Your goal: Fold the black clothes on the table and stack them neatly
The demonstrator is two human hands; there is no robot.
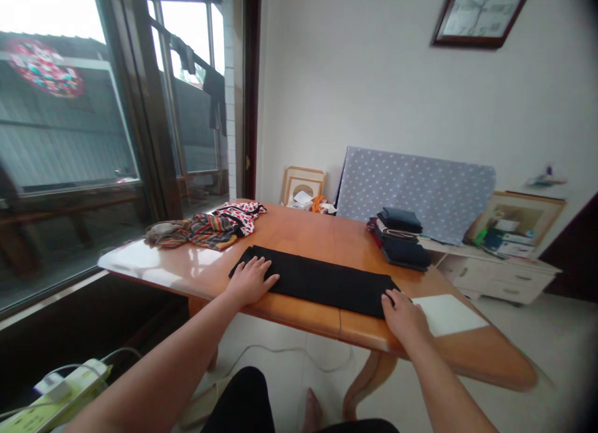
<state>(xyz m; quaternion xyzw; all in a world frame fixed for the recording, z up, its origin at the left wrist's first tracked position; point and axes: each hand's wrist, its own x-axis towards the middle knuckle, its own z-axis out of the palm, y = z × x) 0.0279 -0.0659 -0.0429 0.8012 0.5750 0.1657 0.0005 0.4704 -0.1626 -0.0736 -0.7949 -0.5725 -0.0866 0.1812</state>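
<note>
A long black cloth (322,278), folded into a narrow strip, lies flat along the near side of the wooden table (308,233). My left hand (250,280) rests flat on the cloth's left end with fingers spread. On the cloth's right end rests my right hand (404,314), fingers stretched out onto the fabric. Neither hand grips anything.
A pile of colourful patterned clothes (205,227) lies at the table's far left. A stack of folded dark clothes (399,237) sits at the far right. A white sheet (448,314) lies by my right hand. A power strip (70,383) sits on the floor at left.
</note>
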